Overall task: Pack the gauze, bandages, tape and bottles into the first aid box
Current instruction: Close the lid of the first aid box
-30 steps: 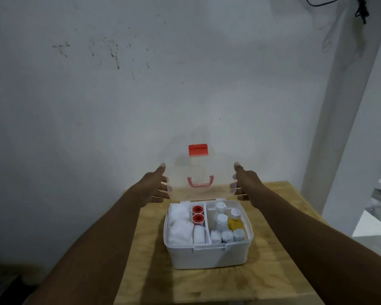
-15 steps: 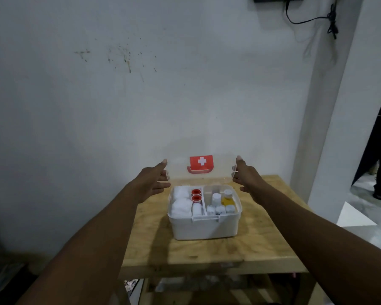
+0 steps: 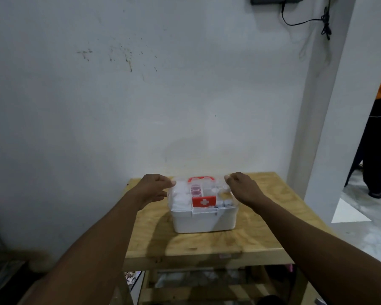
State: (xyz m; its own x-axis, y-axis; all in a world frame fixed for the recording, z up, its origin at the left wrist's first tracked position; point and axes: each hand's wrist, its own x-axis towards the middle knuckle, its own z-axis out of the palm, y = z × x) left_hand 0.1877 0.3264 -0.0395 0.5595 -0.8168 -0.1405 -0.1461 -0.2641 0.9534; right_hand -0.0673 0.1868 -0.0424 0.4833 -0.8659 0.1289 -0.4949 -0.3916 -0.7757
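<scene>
At the two short ends of the lid (image 3: 207,187), both of your grips are closed on clear plastic. Your left grip (image 3: 153,191) has its thumb over the top edge and its fingers curled against the left end. Your right grip (image 3: 243,190) hooks bent fingers over the right end.

The lid's long axis runs left to right between them, and it lies down over the box (image 3: 205,221). The red latch (image 3: 204,201) with its white cross sits midway along the near face. It is nearer to you and lower than either grip, and about equally close to both, so either thumb could reach it. Whether it has caught on the rim below you cannot tell from this view, so press it home before you let go.

The lid is thin, domed, glossy and round-cornered, so it is likely to flex under uneven pressure. A red arched handle (image 3: 200,178) lies folded along its far top edge.

Through the lid you can see:
- fluffy white gauze (image 3: 178,195) filling the left compartment
- two red-cored rolls of tape (image 3: 195,190) beside the divider
- white-capped bottles (image 3: 218,190) on the right, blurred by the plastic

The box is opaque white plastic with rounded corners. It stands mid-way across the pale plywood surface (image 3: 266,219), which is backed by a scuffed wall (image 3: 141,106).
</scene>
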